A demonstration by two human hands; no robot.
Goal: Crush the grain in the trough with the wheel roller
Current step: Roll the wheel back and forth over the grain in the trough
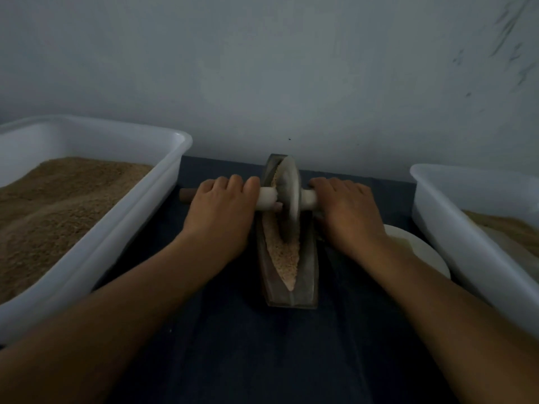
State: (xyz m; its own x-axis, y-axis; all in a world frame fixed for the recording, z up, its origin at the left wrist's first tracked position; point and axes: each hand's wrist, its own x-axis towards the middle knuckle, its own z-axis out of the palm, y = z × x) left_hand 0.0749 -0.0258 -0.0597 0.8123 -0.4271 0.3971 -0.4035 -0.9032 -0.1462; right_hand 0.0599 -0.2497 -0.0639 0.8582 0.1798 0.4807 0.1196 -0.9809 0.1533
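Head view, both hands (221, 211) gripping roller axle (267, 198)

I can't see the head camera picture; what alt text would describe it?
Two hands, left hand and right hand, grip the axle of a wheel roller standing in a narrow trough of grain on a dark cloth. White tubs of brown meal flank it, with a white plate near the right wrist.

1. A white plastic tub (163, 182) at the left holds a heap of brown meal (49, 205).
2. A second white tub (455, 217) at the right holds less.
3. A white plate (420, 252) lies beside it.
4. A dark cloth (262, 360) covers the worktop.
5. A grey wall (291, 68) stands behind.
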